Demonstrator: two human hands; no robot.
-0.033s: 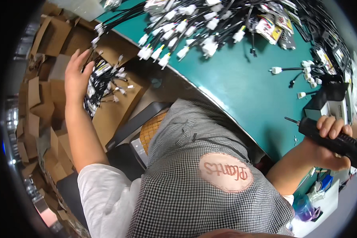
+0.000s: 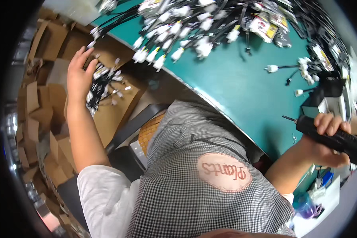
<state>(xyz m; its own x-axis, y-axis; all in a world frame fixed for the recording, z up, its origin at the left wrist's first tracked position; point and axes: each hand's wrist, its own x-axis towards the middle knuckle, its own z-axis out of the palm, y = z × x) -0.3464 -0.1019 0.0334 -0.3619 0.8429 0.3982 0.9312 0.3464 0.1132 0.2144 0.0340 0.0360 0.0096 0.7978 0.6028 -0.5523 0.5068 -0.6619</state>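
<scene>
My left hand (image 2: 79, 77) reaches out over an open cardboard box (image 2: 119, 105) on the left, fingers stretched and thumb apart, with nothing visible in it. Beside and below that hand lies a tangled heap of black cable assemblies (image 2: 101, 89) with white connectors, inside the box. On the right, my right hand (image 2: 331, 137) is wrapped around a black electric screwdriver (image 2: 351, 148). Its thin metal bit (image 2: 289, 118) points left, above the edge region of the green table (image 2: 226, 87).
Many black cables with white connectors (image 2: 204, 47) cover the table's far side. A small black-and-white box (image 2: 327, 104) stands at the right. Several opened cartons (image 2: 39, 103) crowd the left, next to a chair armrest (image 2: 137, 123). A purple-blue cup (image 2: 305, 208) is at lower right.
The view has shifted slightly. My left hand has moved a little to the right over the box, still spread. The screwdriver stays in my right hand.
</scene>
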